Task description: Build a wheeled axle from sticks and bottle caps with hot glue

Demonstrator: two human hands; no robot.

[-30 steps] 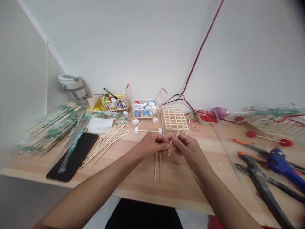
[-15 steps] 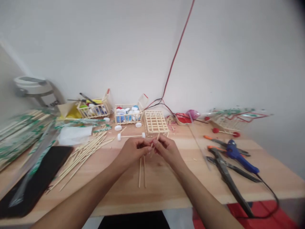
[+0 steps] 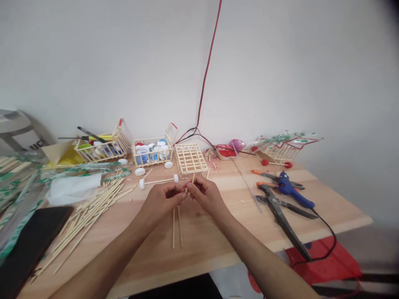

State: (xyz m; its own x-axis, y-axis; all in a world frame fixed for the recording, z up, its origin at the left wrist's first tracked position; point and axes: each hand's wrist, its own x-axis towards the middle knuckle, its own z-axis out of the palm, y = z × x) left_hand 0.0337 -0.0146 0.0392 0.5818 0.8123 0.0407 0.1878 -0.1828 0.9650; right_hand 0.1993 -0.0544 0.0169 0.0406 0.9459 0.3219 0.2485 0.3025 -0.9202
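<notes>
Over the middle of the table, my right hand [image 3: 208,198] pinches a thin wooden stick [image 3: 193,178] that stands up at a slant. The fingertips of my left hand [image 3: 163,201] are closed at the same stick, meeting those of my right hand. Fingers cover most of its lower part. Below them, two longer wooden sticks [image 3: 173,232] lie almost parallel on the table, their far ends hidden under my left hand. Just beyond the hands sits a wooden stick grid frame [image 3: 190,158]. An axle with white bottle-cap wheels [image 3: 160,181] lies beside my left hand.
Left lie a pile of loose sticks [image 3: 90,216] and a black phone-like slab [image 3: 40,236]. Small stick carts [image 3: 152,153] with bottle caps stand by the wall. A blue glue gun [image 3: 291,189], pliers [image 3: 280,211] and a cart with red wheels [image 3: 279,153] are right.
The camera view has turned slightly, so the scene sits further left. Both hands keep their pinch on the stick, with little other movement.
</notes>
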